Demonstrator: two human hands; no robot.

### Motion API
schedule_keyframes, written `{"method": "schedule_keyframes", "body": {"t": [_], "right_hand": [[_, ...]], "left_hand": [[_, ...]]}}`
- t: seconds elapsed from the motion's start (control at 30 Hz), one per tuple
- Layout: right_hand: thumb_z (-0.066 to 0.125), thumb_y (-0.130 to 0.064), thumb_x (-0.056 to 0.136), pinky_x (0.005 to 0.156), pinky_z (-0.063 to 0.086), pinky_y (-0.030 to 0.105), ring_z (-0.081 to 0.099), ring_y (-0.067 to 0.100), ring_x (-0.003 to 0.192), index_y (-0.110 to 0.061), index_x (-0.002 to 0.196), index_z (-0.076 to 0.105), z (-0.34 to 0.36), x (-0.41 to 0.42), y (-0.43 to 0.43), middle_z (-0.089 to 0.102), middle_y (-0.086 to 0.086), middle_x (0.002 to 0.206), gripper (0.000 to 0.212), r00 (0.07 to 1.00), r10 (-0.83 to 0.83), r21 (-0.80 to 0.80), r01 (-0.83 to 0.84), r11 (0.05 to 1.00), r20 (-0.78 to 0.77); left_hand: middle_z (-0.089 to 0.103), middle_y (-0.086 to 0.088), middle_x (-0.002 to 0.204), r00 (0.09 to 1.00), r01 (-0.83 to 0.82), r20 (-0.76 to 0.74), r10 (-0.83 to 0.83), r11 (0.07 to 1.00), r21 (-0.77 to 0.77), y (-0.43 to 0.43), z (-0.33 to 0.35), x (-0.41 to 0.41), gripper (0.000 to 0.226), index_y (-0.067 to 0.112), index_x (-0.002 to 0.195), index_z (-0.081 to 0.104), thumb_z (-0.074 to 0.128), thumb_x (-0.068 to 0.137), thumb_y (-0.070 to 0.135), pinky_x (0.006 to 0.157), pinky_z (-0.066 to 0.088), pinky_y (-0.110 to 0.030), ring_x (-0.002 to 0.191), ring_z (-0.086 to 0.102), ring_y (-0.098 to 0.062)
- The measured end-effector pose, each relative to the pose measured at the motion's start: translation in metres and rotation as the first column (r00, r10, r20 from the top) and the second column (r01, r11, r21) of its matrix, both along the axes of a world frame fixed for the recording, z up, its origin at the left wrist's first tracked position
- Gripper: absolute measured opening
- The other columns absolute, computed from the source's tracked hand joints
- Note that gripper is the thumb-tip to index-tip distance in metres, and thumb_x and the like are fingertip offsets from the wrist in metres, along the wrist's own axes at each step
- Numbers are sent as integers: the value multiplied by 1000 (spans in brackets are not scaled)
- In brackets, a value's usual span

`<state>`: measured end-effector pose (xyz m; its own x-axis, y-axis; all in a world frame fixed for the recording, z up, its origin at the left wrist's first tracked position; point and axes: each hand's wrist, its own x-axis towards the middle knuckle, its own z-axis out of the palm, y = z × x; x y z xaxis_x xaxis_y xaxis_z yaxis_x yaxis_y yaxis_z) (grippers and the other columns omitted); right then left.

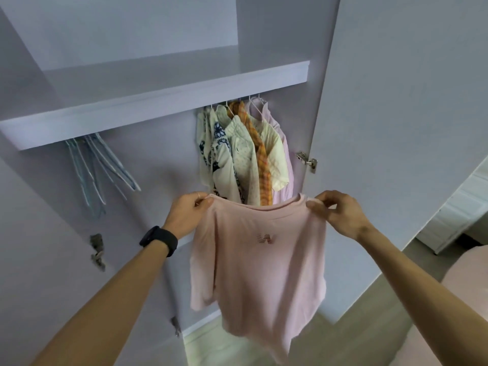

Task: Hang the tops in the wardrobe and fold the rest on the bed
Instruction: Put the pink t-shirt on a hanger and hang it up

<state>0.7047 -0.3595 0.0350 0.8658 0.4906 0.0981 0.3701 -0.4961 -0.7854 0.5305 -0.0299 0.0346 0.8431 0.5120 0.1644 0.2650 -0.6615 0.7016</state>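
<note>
Now, pink T-shirt (261, 260): held up by its shoulders in front of the open wardrobe, a small red logo showing, hem falling toward the floor, with no hanger in it.
Shoulder line: runs level from left to right between the two hands, and the body of the shirt drops straight below.
Left hand (186, 215): pinches the shoulder on its own side between thumb and curled fingers; a black watch (158, 240) sits on that wrist.
Right hand (338, 215): pinches the opposite shoulder the same way, fingers curled over the fabric edge.
Hung tops (245, 154): a row on white hangers directly behind the collar, gathered toward the wardrobe's right side under the shelf (158, 107).
Empty hangers (100, 170): a pale blue bunch hangs under the shelf, up and to the left of the left hand and well apart from the shirt.
Nearer hand: the left, clearly; the right would have to cross the shirt to reach them.
Step in hand: judged as readying the top for a hanger; one shoulder likely has to be released to fetch one.
Risk: on a single pinch the shirt would swing from one corner and may bunch.
Wardrobe door (396, 101): stands open on the right, its hinge just beside the hung tops.
</note>
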Motion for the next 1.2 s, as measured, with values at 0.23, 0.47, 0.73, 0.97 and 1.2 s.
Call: {"method": "schedule_keyframes", "body": {"t": [0.23, 0.47, 0.73, 0.97, 1.2], "right_hand": [[63, -35, 99, 84, 55, 37, 73, 18, 84, -18, 95, 65, -12, -5, 49, 73, -3, 89, 18, 975, 53, 168, -16, 986, -216], [60, -31, 100, 85, 58, 28, 73, 15, 97, -11, 104, 62, 16, 19, 91, 74, 1, 100, 21, 746, 578, 322, -487, 812, -331], [61, -29, 101, 95, 55, 39, 69, 16, 104, -29, 104, 68, 19, 66, 114, 72, -5, 106, 9, 603, 721, 472, -554, 686, -340], [74, -61, 75, 84, 53, 31, 63, 7, 104, -40, 130, 46, -32, 43, 100, 65, -15, 115, 65, 668, 723, -51, -740, 671, -176], [56, -37, 102, 58, 45, 29, 59, 15, 68, -25, 101, 66, -45, 72, 107, 61, -10, 73, 15, 689, 683, -252, -635, 730, 241]], "left_hand": [[76, 10, 88, 857, 346, -287, -428, 890, -295, -22, 4, -4, 21, 28, 88, 80, 74, 86, 48, 69, 52, -22, 81, 69, -3], [61, 12, 124, 967, 242, -138, -215, 945, 219, -59, 27, 46, 48, 53, 134, 53, 70, 89, 45, 89, 51, -29, 102, 61, -9], [70, 10, 110, 992, -37, 129, 12, 980, 194, -84, 24, 78, 15, 23, 97, 71, 77, 87, 33, 86, 51, -27, 95, 64, -6], [61, 21, 128, 923, -370, 158, 351, 923, 109, -104, 17, 73, 30, 27, 77, 40, 61, 97, 34, 76, 38, 0, 93, 54, 22], [61, 1, 69, 768, -641, 60, 638, 764, 80, -87, 25, -17, 39, 17, 77, 44, 69, 91, 44, 58, 47, -26, 66, 58, -15]]}}
